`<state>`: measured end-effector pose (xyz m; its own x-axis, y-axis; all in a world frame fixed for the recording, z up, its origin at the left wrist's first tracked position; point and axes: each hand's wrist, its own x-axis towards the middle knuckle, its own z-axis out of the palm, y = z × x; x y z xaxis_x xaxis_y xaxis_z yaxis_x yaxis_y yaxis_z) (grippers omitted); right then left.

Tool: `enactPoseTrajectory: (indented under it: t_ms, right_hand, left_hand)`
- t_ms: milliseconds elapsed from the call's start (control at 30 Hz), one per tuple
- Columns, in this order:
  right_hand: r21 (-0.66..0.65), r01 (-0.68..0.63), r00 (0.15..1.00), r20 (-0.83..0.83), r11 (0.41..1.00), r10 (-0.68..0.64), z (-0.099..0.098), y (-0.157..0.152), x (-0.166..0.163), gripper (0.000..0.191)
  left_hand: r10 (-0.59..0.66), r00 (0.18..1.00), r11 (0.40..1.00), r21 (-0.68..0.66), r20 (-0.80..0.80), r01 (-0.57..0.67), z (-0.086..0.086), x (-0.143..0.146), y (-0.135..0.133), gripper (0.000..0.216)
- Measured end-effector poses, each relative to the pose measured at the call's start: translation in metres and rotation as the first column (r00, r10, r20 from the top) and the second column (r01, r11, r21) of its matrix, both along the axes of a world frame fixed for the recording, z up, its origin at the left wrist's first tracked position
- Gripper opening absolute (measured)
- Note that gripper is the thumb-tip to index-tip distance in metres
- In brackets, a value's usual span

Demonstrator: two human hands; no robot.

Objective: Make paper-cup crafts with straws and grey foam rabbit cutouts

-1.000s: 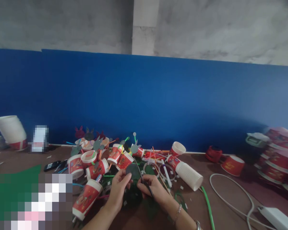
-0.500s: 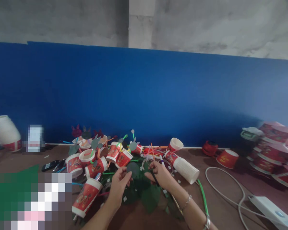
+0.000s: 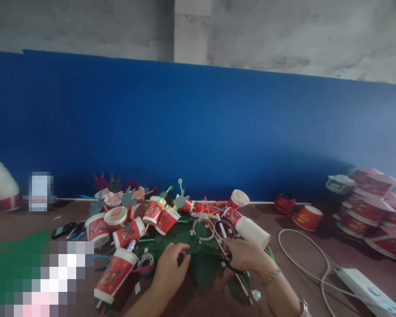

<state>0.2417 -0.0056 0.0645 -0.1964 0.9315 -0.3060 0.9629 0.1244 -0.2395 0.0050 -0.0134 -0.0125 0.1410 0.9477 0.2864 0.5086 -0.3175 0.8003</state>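
My left hand (image 3: 172,266) is low in the centre, its thumb and fingers curled at the edge of dark green paper (image 3: 203,275); the pinched part blends into the paper behind. To its right, my right hand (image 3: 246,255) is closed on black-handled scissors (image 3: 230,263), their blades dark and pointing left toward the left fingers. Beyond the hands lie two rings of tape, one pale (image 3: 203,230) and one beside it (image 3: 225,229). A white marker (image 3: 221,226) crosses the second ring. A thin wooden stick (image 3: 244,288) lies below the right hand.
Red-and-white paper cups with straws and paper animal heads crowd the left, one cup (image 3: 116,275) nearest me. A stack of cups (image 3: 251,229) lies on its side at right. Farther right are a white cable (image 3: 303,230), a power strip (image 3: 366,286) and piled red containers (image 3: 379,211).
The scissors have swung round toward my left hand as my right hand moved right and down. My left hand has moved slightly right and lower; the dark paper disc in it no longer shows clearly.
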Motion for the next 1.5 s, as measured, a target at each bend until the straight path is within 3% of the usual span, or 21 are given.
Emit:
enactPoseTrajectory:
  t_ms: [133,433,633,800,1000,1133,1333,1500]
  right_hand:
    - [-0.042,-0.004,1.000,0.019,0.999,0.004,0.000,-0.001,0.002,0.054]
    - [-0.004,0.015,0.993,0.115,1.000,-0.014,0.000,-0.001,-0.006,0.071]
    - [0.103,0.065,0.975,0.206,0.993,-0.085,0.001,-0.006,-0.015,0.046]
    - [0.195,0.098,0.974,0.185,0.976,-0.135,0.008,-0.006,-0.031,0.033]
    - [0.274,-0.040,0.999,0.020,0.961,0.036,-0.005,0.009,-0.054,0.024]
    - [0.262,-0.122,0.992,-0.005,0.957,0.128,-0.017,0.017,-0.063,0.024]
    - [0.294,-0.141,0.989,0.004,0.945,0.147,-0.020,0.018,-0.061,0.020]
    - [0.281,-0.174,0.983,-0.005,0.944,0.183,-0.022,0.019,-0.058,0.020]
  left_hand:
    - [0.099,0.992,0.993,0.067,-0.073,-0.094,0.001,-0.011,0.014,0.029]
    - [-0.066,0.959,0.997,0.030,-0.277,0.077,0.003,-0.007,0.010,0.049]
    - [-0.102,0.911,0.989,0.055,-0.399,0.134,0.005,-0.010,0.016,0.035]
    - [-0.039,0.894,0.998,0.032,-0.446,0.059,0.003,-0.009,0.017,0.039]
    - [-0.041,0.909,0.984,0.141,-0.414,0.109,0.003,-0.011,0.012,0.043]
    - [-0.051,0.925,0.989,0.109,-0.377,0.099,-0.003,-0.011,0.015,0.042]
    - [-0.039,0.959,0.990,0.120,-0.279,0.076,-0.017,-0.014,0.024,0.044]
    - [-0.027,0.994,0.984,0.169,-0.110,0.045,-0.024,-0.020,0.029,0.046]
